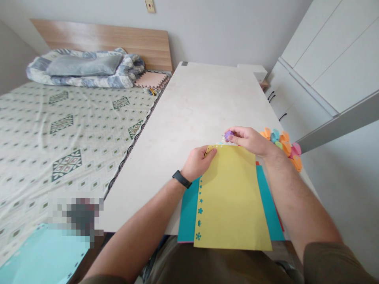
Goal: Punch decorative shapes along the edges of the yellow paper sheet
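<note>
Double bed (68, 138) under a sheet printed with green diamonds, right alongside a long cream stone-look table (189, 106). At the table's near end, a large yellow card sheet (227, 201), punched with small shapes down its left edge, lying over a teal card sheet (268, 197). Left hand (198, 163) at the yellow sheet's top corner, fingers pressed together and curled over the edge. Right hand (247, 141) just above that sheet, thumb and fingertips pinching a small purple plastic craft punch (228, 135). Just beyond, a heap of orange, teal and pink craft punches (281, 144).
</note>
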`<state>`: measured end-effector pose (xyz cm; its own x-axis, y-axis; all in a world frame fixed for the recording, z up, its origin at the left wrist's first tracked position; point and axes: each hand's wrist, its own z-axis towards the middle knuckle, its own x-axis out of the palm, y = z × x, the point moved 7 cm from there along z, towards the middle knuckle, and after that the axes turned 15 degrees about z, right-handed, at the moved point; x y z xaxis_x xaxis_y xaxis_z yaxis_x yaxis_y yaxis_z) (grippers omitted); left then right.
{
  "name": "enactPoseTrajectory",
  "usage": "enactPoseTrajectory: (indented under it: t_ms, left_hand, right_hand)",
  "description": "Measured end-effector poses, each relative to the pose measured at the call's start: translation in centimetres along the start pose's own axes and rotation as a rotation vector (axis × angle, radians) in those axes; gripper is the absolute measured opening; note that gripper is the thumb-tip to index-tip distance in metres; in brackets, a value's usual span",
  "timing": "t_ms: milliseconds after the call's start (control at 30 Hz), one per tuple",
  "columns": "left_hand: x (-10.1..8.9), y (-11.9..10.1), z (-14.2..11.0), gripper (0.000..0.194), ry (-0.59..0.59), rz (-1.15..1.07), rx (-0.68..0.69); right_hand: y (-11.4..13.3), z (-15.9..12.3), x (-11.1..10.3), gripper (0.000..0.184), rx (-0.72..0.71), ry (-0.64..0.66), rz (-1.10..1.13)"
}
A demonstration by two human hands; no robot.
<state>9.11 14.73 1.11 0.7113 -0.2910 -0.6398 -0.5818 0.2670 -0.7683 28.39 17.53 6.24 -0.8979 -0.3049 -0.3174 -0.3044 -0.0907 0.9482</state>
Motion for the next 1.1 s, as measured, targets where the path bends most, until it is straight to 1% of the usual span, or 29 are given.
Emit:
enactPoseTrajectory:
  t_ms: [200,333,433,533,600,733,867,1100]
  left_hand:
    - [0.0,-0.2,-0.1,0.043,0.012,0.008,0.018]
    - [-0.2,-0.6,-0.2,0.042,-0.002,0.071,0.058]
    - [-0.2,-1.3,-0.3,0.036,-0.034,0.109,0.162]
    - [-0.4,-2.2,-0.5,0.027,-0.111,0.11,0.321]
    - [-0.2,-2.6,-0.7,0.024,-0.143,0.133,0.412]
    - [0.5,-3.1,-1.0,0.022,-0.134,0.199,0.525]
    - [0.7,-3.2,-1.1,0.022,-0.123,0.225,0.554]
    - [0.6,-3.0,-0.9,0.023,-0.122,0.226,0.514]
  right_hand:
    - [-0.8,0.3,-0.4,0.043,0.052,-0.035,0.178]
    - [-1.2,0.4,-0.3,0.045,0.083,-0.039,0.196]
    - [-1.1,0.4,0.0,0.046,0.094,-0.03,0.197]
    - [-0.8,0.4,0.5,0.046,0.106,-0.025,0.206]
    - [-0.7,0.4,0.8,0.047,0.11,-0.019,0.199]
    - [-0.9,0.3,1.3,0.048,0.123,-0.001,0.149]
    - [-1.4,0.3,1.6,0.05,0.132,0.022,0.117]
    - [-1.5,0.3,1.5,0.051,0.127,0.03,0.084]
